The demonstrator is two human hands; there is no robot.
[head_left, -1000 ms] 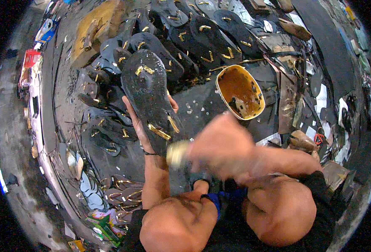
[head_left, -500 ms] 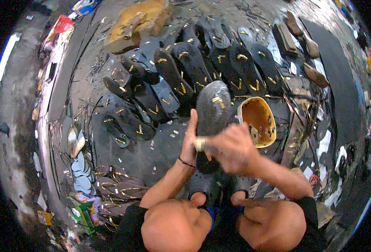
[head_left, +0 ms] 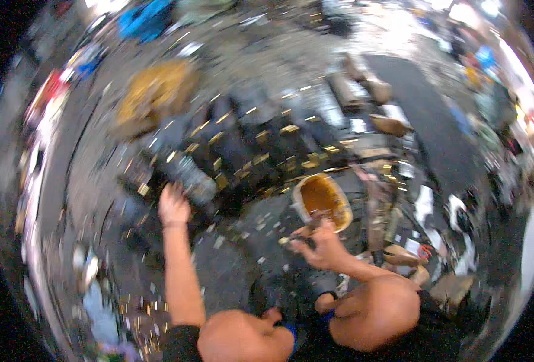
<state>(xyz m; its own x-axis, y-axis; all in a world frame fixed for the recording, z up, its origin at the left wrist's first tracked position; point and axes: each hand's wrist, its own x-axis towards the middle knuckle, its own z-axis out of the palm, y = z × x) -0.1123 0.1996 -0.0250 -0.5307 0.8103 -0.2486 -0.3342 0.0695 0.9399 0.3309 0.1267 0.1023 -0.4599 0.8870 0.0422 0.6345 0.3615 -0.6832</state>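
Note:
My left hand (head_left: 174, 205) reaches out among the dark shoe soles at the left of the group. A greyish sole (head_left: 194, 179) lies right beside its fingers. Motion blur hides whether those fingers grip anything. At the near rim of a yellowish plastic tub (head_left: 303, 211), my right hand (head_left: 324, 247) is closed around a small brush (head_left: 303, 232). The brush's pale end points left, and its dark end is by the tub's opening. Brown stuff coats the tub's inside. Rows of dark soles (head_left: 236, 145) with short gold-coloured strips on them lie beyond my hands.
A yellow-brown block (head_left: 158, 90) sits behind the soles at the far left. Brown shoe forms (head_left: 392, 125) lie at the right, with scraps around them. Strapped sandals (head_left: 143, 320) and pale blue pieces (head_left: 101, 317) are at the near left. My knees are at the front.
My left hand has moved left and away from me to the soles; the sole it held is no longer in front of me. My right hand has brought the brush to the tub. The view has shifted.

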